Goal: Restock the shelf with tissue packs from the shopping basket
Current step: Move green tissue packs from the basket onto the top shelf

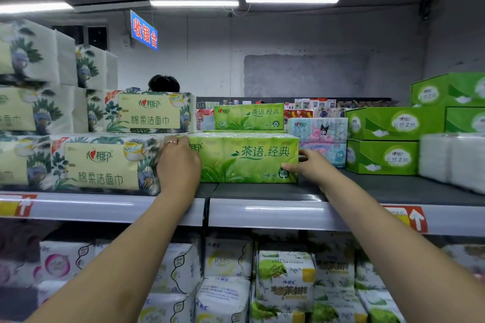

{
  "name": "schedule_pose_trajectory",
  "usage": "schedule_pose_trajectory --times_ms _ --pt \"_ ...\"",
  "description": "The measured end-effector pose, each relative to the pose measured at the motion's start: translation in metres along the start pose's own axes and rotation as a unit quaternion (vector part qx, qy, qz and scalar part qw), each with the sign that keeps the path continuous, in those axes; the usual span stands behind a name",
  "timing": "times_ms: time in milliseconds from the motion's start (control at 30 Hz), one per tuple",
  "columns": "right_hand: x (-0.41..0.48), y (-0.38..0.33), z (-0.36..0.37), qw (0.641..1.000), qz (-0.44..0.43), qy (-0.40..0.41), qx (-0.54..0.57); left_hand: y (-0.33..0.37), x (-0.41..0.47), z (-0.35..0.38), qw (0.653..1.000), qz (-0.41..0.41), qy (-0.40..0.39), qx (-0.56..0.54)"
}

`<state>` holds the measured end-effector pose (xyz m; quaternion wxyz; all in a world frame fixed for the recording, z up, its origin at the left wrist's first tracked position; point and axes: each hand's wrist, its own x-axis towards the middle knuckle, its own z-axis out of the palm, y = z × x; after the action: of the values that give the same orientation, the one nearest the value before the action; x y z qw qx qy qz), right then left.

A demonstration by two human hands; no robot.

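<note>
A green tissue pack (246, 158) with a tea-leaf print lies on the dark top shelf (367, 186), near its front edge. My left hand (178, 162) grips the pack's left end, fingers curled over the top corner. My right hand (309, 165) holds its right end, thumb on the front face and fingers behind. A second green pack (249, 116) of the same kind stands further back on the shelf. The shopping basket is out of view.
Floral cream tissue packs (102, 162) are stacked left of the green pack, touching it. A pastel cartoon pack (322, 136) and green tissue boxes (385, 139) stand to the right. Packs fill the lower shelf (283, 278). A person's head (164, 83) shows behind the shelf.
</note>
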<state>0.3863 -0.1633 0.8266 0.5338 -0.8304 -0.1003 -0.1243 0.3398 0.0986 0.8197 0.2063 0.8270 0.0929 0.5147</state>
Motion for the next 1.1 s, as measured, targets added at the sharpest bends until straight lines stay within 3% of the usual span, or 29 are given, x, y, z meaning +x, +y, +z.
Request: schedule_pose_trajectory --times_ms 200,300,467,633,833,1100 --pt "0.001 -0.001 -0.004 0.996 -0.005 0.006 0.085 -0.003 -0.004 -0.001 0.998 -0.022 0.027 -0.057" --pt "0.0 -0.003 -0.007 0.983 -0.031 0.071 0.165 -0.005 -0.004 -0.001 0.994 -0.022 0.055 -0.091" --pt "-0.002 -0.003 -0.007 0.969 -0.039 0.166 0.181 -0.009 0.0 -0.003 0.971 -0.037 0.101 -0.216" --pt "-0.005 -0.006 -0.008 0.958 -0.058 0.218 0.177 -0.012 0.0 -0.002 0.96 -0.013 0.117 -0.254" --pt "-0.013 -0.016 -0.009 0.943 -0.107 0.26 0.179 -0.007 -0.006 -0.007 0.97 0.041 0.094 -0.219" --pt "-0.05 -0.03 -0.038 0.922 -0.081 0.253 0.28 -0.005 -0.007 -0.011 0.973 0.06 0.078 -0.21"
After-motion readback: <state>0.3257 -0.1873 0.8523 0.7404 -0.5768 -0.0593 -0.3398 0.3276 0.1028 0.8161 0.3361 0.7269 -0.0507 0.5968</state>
